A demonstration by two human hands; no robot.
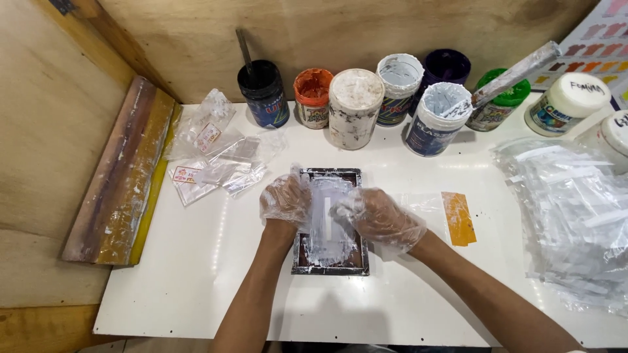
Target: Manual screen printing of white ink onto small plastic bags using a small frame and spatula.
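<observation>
Resting flat near the middle of the white desk [196, 274], a small dark rectangular screen frame smeared with white paint [330, 261] lies under both hands. The left hand [286, 199], in a thin clear plastic glove, presses down on the frame's far left corner with fingers curled loosely; its grip closes on nothing that can be made out. The right hand [379, 216], gloved the same way, lies across the frame's right side, fingers spread toward a narrow white strip [327, 219] at the centre of the mesh; whether it pinches that strip cannot be told. Just right of the frame lies an orange flat plastic scraper [458, 219] on a clear sheet. Further right sits a heap of clear plastic sleeves with white strips [569, 222]. To the far left of the frame, a few small clear packets [216, 153] are scattered. Along the far edge stands a row of paint tubs: a black one holding a stick [263, 91], an orange one [313, 97], a white-crusted one [355, 108], and an open white tub with a paint-coated stirring stick [439, 117]. At the desk's left edge leans a long wooden squeegee with a yellow blade [121, 176].
</observation>
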